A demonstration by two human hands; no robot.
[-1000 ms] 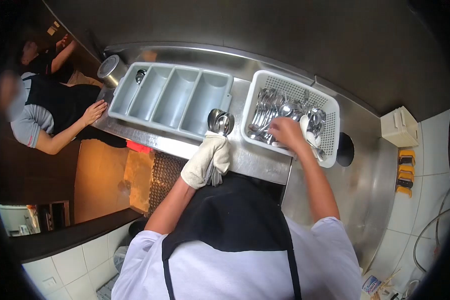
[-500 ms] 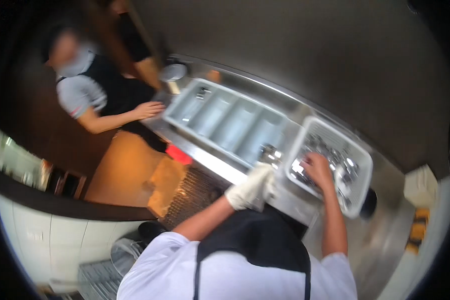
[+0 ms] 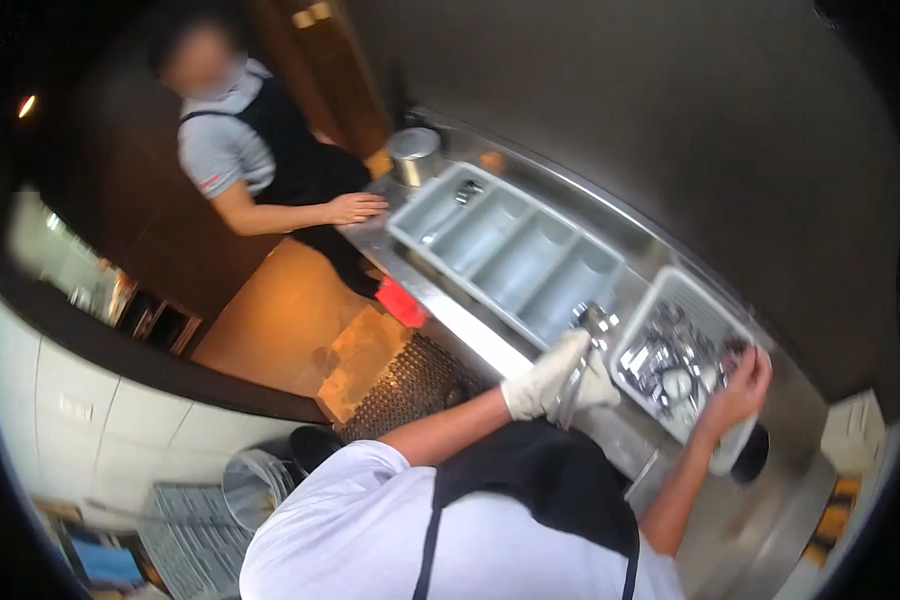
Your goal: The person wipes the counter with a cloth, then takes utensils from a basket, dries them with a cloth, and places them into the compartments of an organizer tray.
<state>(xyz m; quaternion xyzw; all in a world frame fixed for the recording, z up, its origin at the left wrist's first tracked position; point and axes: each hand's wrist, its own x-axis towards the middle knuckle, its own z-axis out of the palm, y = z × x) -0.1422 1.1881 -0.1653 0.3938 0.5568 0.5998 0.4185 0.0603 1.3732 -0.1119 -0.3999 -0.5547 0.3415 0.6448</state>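
My left hand (image 3: 558, 382), wrapped in a whitish cloth (image 3: 530, 386), is closed around a bunch of spoons (image 3: 595, 319) with their bowls pointing up. The bunch is beside the front right corner of the grey divided tray (image 3: 515, 325). My right hand (image 3: 740, 388) is over the right side of the white perforated basket (image 3: 705, 283), its fingers bent at the cutlery; what they hold, if anything, is too blurred to tell. Loose metal cutlery (image 3: 670, 365) lies in the basket. A few pieces of cutlery (image 3: 467, 192) lie in the tray's leftmost compartment.
A person (image 3: 280, 150) in a dark apron stands at the counter's left end, one hand on its edge. A metal canister (image 3: 414, 157) is behind the tray. A dark round object (image 3: 750, 455) sits by the basket. A whitish box (image 3: 853, 432) is at the far right.
The view has turned, so the counter appears lower and further right. My right hand has moved from the basket's middle to its right side. My left hand still holds the spoons.
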